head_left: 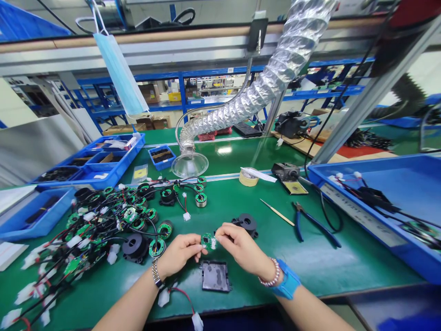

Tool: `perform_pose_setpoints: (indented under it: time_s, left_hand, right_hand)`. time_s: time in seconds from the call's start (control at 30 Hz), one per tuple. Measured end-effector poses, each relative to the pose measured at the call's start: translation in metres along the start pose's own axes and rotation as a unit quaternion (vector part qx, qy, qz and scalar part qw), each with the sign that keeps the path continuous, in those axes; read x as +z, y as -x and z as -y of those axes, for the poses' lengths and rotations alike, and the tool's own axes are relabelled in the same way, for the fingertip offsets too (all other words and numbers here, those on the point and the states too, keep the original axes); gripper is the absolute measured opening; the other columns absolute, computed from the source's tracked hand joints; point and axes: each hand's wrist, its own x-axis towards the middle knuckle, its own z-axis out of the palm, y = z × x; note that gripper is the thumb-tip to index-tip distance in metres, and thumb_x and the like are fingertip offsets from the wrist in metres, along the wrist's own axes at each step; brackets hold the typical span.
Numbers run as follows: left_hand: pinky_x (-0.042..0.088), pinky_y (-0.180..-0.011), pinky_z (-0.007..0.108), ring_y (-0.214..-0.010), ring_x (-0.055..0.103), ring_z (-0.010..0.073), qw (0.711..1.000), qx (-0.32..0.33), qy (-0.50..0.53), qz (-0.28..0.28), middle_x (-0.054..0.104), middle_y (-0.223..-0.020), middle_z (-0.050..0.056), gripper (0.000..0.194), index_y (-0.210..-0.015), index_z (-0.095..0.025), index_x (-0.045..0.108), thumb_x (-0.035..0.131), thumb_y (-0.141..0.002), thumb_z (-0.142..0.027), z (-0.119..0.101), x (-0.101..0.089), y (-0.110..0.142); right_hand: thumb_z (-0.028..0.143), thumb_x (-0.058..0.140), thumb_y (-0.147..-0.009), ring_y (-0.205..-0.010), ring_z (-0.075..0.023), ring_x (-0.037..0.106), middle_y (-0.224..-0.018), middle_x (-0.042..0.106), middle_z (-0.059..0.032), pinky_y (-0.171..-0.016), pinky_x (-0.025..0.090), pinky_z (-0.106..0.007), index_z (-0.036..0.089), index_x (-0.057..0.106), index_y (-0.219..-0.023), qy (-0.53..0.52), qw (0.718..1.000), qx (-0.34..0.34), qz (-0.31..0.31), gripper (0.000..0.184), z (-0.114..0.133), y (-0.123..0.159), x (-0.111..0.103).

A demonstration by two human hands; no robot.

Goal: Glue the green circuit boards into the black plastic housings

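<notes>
Between my two hands is a small green circuit board (207, 241) with white connectors on its right side. My left hand (182, 250) pinches the board's left edge between thumb and fingers. At its right end, the fingertips of my right hand (237, 241) are closed at a white connector; whether they grip the connector or a wire is too small to tell. Just below the board lies an open black plastic housing (215, 276). Behind my right hand sits a round black motor housing (246, 223), partly hidden. A red wire with white plugs (182, 290) lies near the front edge.
On the left spreads a tangled pile of wired motors and boards (131, 214), beside blue parts bins (93, 161). Pliers (312, 223), a thin pointed tool (277, 212) and a tape roll (248, 177) lie right of centre. A fume-extraction funnel (190, 164) hangs behind; a blue tray (372, 220) stands right.
</notes>
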Motion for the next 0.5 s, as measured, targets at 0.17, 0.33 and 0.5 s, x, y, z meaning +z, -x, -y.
perform_pose_setpoints:
  time_s: [0.17, 0.33, 0.5]
  left_hand:
    - [0.038, -0.055, 0.023, -0.053, 0.050, 0.0111, 1.000, -0.006, 0.016, -0.003, 0.060, -0.060, 0.002, 0.030, -0.066, -0.012, 0.058, 0.057, -0.076, -0.040, -0.001, 0.001, 0.000]
    - [0.042, -0.055, 0.024, -0.053, 0.051, 0.0103, 0.996, -0.014, 0.090, -0.020, 0.063, -0.067, 0.004, 0.031, -0.069, -0.012, 0.054, 0.063, -0.072, -0.042, 0.002, 0.004, -0.001]
    - [0.042, -0.047, 0.023, -0.044, 0.049, 0.0084, 0.986, -0.044, 0.157, -0.038, 0.062, -0.067, 0.003, 0.036, -0.073, -0.014, 0.049, 0.065, -0.069, -0.046, 0.003, 0.005, -0.002]
  right_hand:
    - [0.017, 0.040, -0.082, -0.061, -0.0113, 0.045, -0.062, 0.048, 0.0007, -0.059, 0.037, -0.023, 0.018, 0.047, -0.063, 0.024, 1.000, -0.004, -0.012, 0.020, -0.003, -0.001, 0.005]
    - [0.016, 0.038, -0.078, -0.058, -0.0123, 0.044, -0.059, 0.048, -0.0003, -0.054, 0.036, -0.023, 0.019, 0.045, -0.061, 0.082, 0.995, -0.004, -0.064, 0.018, -0.004, 0.005, -0.008]
    - [0.023, 0.036, -0.072, -0.050, -0.0125, 0.041, -0.051, 0.044, 0.0008, -0.047, 0.035, -0.023, 0.021, 0.039, -0.054, 0.139, 0.982, 0.082, -0.093, 0.018, -0.020, 0.040, -0.069]
